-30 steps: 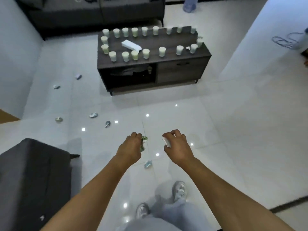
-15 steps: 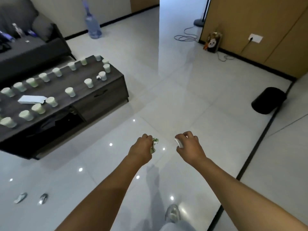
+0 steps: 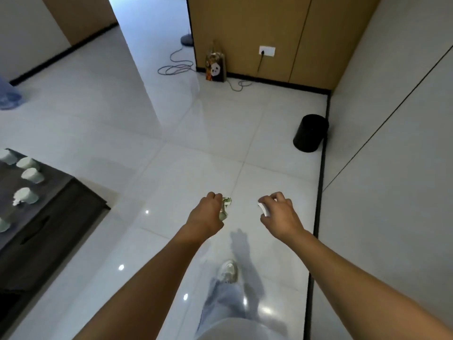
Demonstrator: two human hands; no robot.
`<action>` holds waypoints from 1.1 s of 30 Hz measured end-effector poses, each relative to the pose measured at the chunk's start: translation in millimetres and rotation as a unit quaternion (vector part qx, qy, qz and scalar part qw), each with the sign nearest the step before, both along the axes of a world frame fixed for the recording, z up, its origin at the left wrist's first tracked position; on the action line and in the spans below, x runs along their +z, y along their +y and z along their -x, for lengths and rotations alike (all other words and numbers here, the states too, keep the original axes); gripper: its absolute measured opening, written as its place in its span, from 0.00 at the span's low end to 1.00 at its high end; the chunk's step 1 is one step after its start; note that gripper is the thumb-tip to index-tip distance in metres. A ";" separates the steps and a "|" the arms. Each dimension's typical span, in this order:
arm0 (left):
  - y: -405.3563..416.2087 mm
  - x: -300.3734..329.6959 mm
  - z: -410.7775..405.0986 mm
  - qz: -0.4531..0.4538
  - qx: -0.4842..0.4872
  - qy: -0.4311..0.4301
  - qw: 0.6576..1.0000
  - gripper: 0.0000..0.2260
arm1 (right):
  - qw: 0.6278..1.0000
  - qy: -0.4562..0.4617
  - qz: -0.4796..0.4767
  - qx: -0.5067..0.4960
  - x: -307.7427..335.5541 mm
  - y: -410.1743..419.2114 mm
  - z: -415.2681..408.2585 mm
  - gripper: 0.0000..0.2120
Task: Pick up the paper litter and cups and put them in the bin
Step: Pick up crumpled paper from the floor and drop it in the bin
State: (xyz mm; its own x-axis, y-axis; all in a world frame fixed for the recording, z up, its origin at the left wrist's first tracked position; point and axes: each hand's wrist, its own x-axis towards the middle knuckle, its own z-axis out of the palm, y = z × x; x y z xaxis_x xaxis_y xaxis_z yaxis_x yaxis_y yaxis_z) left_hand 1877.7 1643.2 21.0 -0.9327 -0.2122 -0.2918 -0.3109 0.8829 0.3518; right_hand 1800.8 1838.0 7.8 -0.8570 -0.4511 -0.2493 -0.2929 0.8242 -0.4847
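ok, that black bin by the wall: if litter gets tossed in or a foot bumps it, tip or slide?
The bin looks small, thin-walled, likely light. It tapers toward its base, so a bump near the rim could tip it. The glossy floor probably lets it slide first. The wall beside it may stop it that way.

Person, head-camera view: two bare forearms with no sleeves, watch, rings or bands visible from elbow to wrist, ending in a bare left hand (image 3: pixel 206 214) and a bare right hand (image 3: pixel 282 214). Lower body: loose light-blue faded denim trousers (image 3: pixel 225 305) with a wide leg reaching down over the foot, and a pale, whitish garment edge (image 3: pixel 235 331) at the bottom of the frame, too blurred to identify. Footwear: one white low-top lace-up sneaker (image 3: pixel 229 271) with grey panels, showing below the trouser hem.
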 end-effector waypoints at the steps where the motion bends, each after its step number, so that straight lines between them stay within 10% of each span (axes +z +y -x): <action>1: -3.6 -1.3 26.2 -0.006 -0.011 0.000 1.000 0.22 | 1.000 0.000 0.001 -0.014 -0.5 -2.8 21.8 0.18; 16: 8.8 -5.9 396.3 -0.022 -0.185 -0.020 0.982 0.25 | 0.987 0.005 -0.009 -0.163 -3.3 18.6 316.7 0.20; 33: 55.1 -21.2 761.8 -0.030 -0.174 -0.076 0.981 0.28 | 0.986 -0.026 -0.018 -0.162 -24.8 62.8 685.7 0.19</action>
